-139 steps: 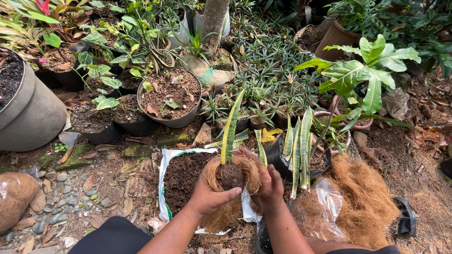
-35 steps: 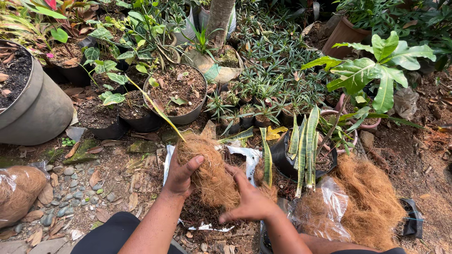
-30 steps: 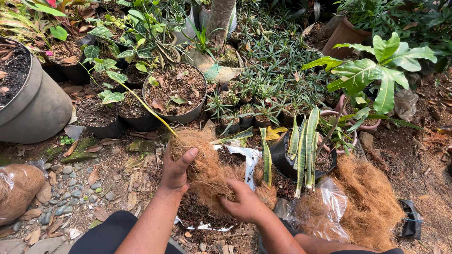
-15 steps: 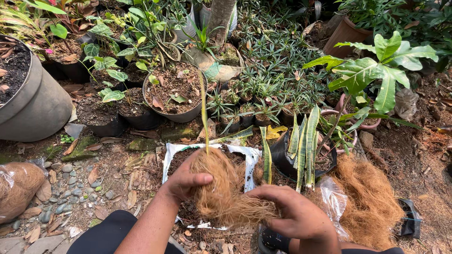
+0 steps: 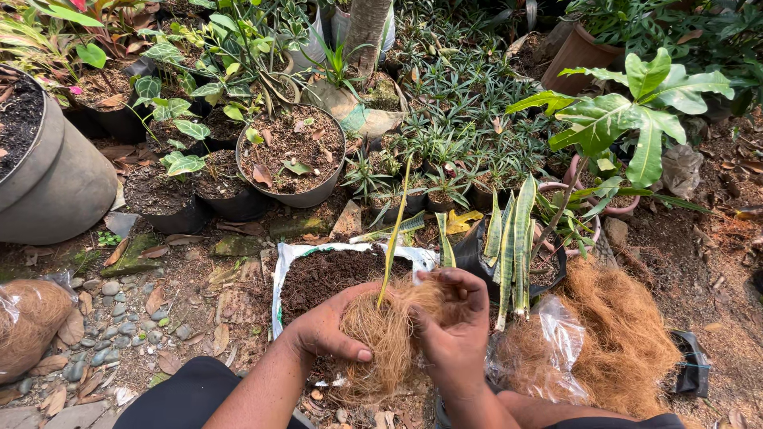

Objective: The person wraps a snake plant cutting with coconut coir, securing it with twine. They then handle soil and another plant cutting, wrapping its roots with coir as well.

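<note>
A ball of brown coconut fibre sits wrapped around the base of a narrow striped leaf cutting that stands upright. My left hand cups the fibre ball from the left, thumb across its front. My right hand presses the fibre from the right, fingers curled over its top. Both hands hover above an open white sack of dark soil.
A black pot of tall striped leaves stands right of my hands. A pile of loose coconut fibre lies on clear plastic at right. Another fibre bag rests far left. Potted plants and a large grey pot line the back.
The fibre bundle has been turned from lying sideways to upright, the leaf now pointing up. My right hand has come back from the right onto the fibre ball.
</note>
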